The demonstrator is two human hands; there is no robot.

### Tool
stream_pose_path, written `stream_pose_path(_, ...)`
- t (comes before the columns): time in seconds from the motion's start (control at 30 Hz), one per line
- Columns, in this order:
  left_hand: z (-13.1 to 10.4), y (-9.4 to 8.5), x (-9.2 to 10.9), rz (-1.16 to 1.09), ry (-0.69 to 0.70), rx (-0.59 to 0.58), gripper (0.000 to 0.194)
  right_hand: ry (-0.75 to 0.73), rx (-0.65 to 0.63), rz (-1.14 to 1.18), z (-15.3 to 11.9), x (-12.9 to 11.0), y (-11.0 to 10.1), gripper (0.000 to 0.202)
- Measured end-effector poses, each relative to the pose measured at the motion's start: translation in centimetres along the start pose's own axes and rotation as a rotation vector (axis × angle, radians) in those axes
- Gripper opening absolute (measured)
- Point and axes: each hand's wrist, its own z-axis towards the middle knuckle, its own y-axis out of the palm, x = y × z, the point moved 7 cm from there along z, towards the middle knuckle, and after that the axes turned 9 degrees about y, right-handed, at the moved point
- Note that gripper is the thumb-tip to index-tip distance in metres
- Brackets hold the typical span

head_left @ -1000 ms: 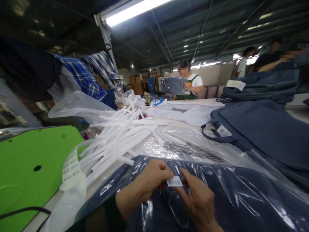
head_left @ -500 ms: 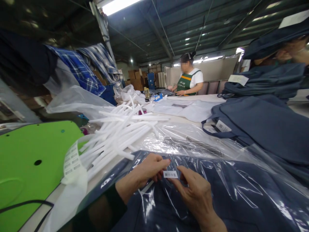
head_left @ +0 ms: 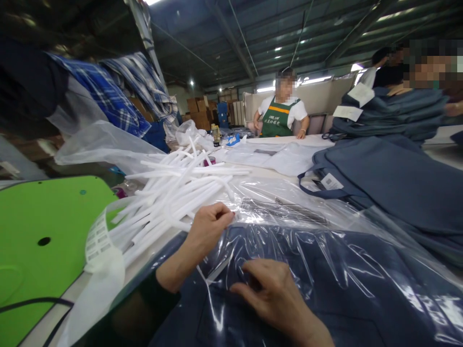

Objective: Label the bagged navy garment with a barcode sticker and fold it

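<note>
The navy garment (head_left: 325,289) is already sleeved in its clear plastic bag (head_left: 325,250) on the table — the bag's top edge is pinched by the left hand (head_left: 208,226), the film pressed flat under the open right hand (head_left: 267,294) — the mouth looks unsealed

Dark steel-beamed ceiling (head_left: 253,33), strip lights (head_left: 318,79), stacked cardboard boxes (head_left: 197,106), long white worktable (head_left: 285,140)

We have one view only, from a camera on the head, looking forward and down along the table (head_left: 260,179), close over our hands, its far edge and hall roof beyond.
</note>
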Motion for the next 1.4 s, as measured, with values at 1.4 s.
stream_pose_path(1.4, -4.7, 12.2, -4.9, -0.417, -0.260, -0.598, 0.027, 0.515, -0.972, 0.386, -4.0, -2.5, 8.1, 0.021)
